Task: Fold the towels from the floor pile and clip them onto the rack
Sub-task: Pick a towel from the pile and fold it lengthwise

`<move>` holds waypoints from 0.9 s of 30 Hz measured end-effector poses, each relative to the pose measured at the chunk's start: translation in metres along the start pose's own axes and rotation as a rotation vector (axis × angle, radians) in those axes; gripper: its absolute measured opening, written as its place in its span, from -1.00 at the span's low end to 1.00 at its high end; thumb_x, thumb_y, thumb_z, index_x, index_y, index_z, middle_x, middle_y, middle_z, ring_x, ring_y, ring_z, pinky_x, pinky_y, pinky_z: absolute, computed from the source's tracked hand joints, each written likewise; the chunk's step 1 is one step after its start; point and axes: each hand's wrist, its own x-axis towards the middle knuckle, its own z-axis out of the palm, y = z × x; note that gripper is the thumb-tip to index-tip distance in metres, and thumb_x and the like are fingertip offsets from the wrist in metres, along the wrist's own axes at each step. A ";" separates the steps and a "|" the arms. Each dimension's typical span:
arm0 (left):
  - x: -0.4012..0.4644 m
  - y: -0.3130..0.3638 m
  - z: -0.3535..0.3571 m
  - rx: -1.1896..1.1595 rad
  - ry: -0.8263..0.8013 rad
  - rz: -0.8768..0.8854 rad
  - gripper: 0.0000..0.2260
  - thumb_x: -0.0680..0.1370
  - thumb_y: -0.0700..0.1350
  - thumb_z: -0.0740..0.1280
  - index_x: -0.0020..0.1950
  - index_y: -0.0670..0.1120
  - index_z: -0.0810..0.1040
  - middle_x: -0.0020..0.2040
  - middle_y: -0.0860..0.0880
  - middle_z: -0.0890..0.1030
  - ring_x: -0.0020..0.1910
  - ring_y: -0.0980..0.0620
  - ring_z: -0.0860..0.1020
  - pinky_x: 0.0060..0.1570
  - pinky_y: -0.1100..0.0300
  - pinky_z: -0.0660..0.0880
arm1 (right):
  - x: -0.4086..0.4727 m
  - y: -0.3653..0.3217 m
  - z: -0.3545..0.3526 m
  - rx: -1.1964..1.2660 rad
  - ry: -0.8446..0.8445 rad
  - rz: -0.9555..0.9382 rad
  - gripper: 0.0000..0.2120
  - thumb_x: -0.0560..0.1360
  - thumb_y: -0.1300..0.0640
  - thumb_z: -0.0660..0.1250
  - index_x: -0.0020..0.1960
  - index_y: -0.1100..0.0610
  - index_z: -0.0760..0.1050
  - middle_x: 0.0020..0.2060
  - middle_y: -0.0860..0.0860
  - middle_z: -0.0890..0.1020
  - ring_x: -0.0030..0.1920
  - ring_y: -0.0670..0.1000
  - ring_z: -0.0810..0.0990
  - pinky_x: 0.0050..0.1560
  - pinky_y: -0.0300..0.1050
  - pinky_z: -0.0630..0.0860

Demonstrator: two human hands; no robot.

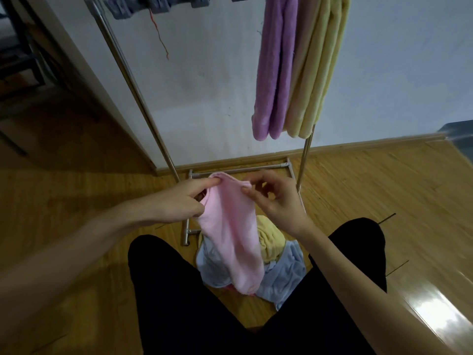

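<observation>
Head view: I see pink towel (231,234) hanging over floor pile (279,265).
Left hand (184,201): fingers clamped on towel's top corner.
Right hand (273,198): fingers pinching top edge.

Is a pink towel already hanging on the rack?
No, only a purple towel and a yellow towel hang there; the pink towel is in both hands, left hand and right hand.
</observation>
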 end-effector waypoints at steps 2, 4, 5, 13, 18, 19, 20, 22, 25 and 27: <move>-0.001 -0.003 0.003 -0.032 -0.002 0.019 -0.34 0.39 -0.26 0.26 0.50 -0.04 0.26 0.19 -0.18 0.55 0.12 -0.21 0.53 0.12 -0.20 0.46 | -0.002 0.001 0.004 0.014 -0.039 -0.005 -0.95 0.47 0.20 0.44 -0.07 0.15 0.62 -0.22 -0.01 0.63 -0.28 -0.04 0.52 -0.28 -0.20 0.42; -0.001 -0.007 0.005 -0.085 -0.014 0.035 -0.41 0.45 -0.33 0.29 0.45 0.01 0.32 0.15 -0.28 0.54 0.10 -0.30 0.52 0.00 -0.17 0.49 | -0.005 0.002 0.008 0.017 -0.084 -0.008 -0.93 0.46 0.19 0.45 -0.07 0.18 0.63 -0.22 0.00 0.64 -0.30 -0.03 0.51 -0.30 -0.19 0.42; -0.001 -0.008 0.006 -0.118 -0.015 0.054 -0.44 0.44 -0.32 0.30 0.38 0.08 0.37 0.14 -0.34 0.53 0.09 -0.33 0.52 -0.06 -0.09 0.47 | -0.006 0.003 0.011 0.012 -0.106 -0.009 -0.92 0.46 0.19 0.46 -0.07 0.18 0.63 -0.21 0.01 0.65 -0.30 -0.04 0.52 -0.31 -0.18 0.42; -0.007 -0.003 0.012 -0.318 0.053 0.119 -0.50 0.46 -0.44 0.34 0.23 0.07 0.44 0.04 -0.36 0.60 0.01 -0.19 0.62 0.00 0.04 0.50 | -0.010 0.002 0.019 -0.005 -0.196 -0.005 -0.89 0.43 0.19 0.48 -0.06 0.17 0.65 -0.16 0.02 0.66 -0.26 -0.02 0.55 -0.31 -0.17 0.44; -0.008 -0.001 0.014 -0.380 0.069 0.182 -0.47 0.44 -0.48 0.35 0.06 0.17 0.42 0.05 -0.28 0.62 0.02 -0.14 0.62 0.00 0.18 0.56 | -0.007 -0.002 0.020 -0.078 -0.236 -0.046 -0.91 0.43 0.19 0.48 -0.07 0.14 0.65 -0.19 -0.01 0.64 -0.26 -0.02 0.54 -0.29 -0.17 0.46; -0.007 -0.002 0.015 -0.368 0.061 0.197 -0.46 0.44 -0.48 0.34 0.08 0.17 0.41 0.05 -0.26 0.63 0.02 -0.11 0.63 0.02 0.17 0.56 | -0.006 -0.002 0.021 -0.094 -0.246 -0.061 -0.91 0.43 0.19 0.48 -0.07 0.15 0.65 -0.20 -0.02 0.63 -0.26 -0.01 0.54 -0.28 -0.19 0.45; -0.007 -0.002 0.016 -0.354 0.048 0.215 -0.46 0.44 -0.47 0.34 0.11 0.16 0.41 0.05 -0.22 0.63 0.03 -0.08 0.63 0.02 0.18 0.56 | -0.006 -0.001 0.021 -0.107 -0.255 -0.070 -0.91 0.43 0.19 0.48 -0.07 0.15 0.65 -0.21 -0.02 0.63 -0.26 -0.01 0.53 -0.28 -0.22 0.44; -0.008 -0.004 0.015 -0.351 0.014 0.241 -0.45 0.44 -0.50 0.31 0.14 0.15 0.41 0.04 -0.10 0.64 0.03 0.00 0.64 0.00 0.27 0.57 | -0.005 -0.001 0.019 -0.111 -0.267 -0.064 -0.90 0.43 0.19 0.48 -0.06 0.17 0.66 -0.20 0.00 0.64 -0.25 0.00 0.54 -0.26 -0.26 0.42; -0.009 -0.006 0.015 -0.357 0.003 0.265 -0.42 0.45 -0.51 0.30 0.15 0.17 0.38 0.06 -0.03 0.63 0.02 0.06 0.64 -0.02 0.33 0.54 | -0.003 -0.003 0.015 -0.098 -0.285 -0.043 -0.89 0.43 0.18 0.48 -0.04 0.15 0.66 -0.18 0.00 0.65 -0.22 -0.04 0.56 -0.27 -0.22 0.43; -0.010 -0.006 0.017 -0.366 0.064 0.291 -0.44 0.44 -0.48 0.33 0.13 0.17 0.42 0.04 0.01 0.63 0.01 0.10 0.64 -0.05 0.35 0.54 | -0.001 -0.005 0.013 -0.090 -0.297 -0.042 -0.88 0.43 0.20 0.48 -0.03 0.14 0.66 -0.19 -0.02 0.64 -0.18 -0.05 0.57 -0.27 -0.18 0.47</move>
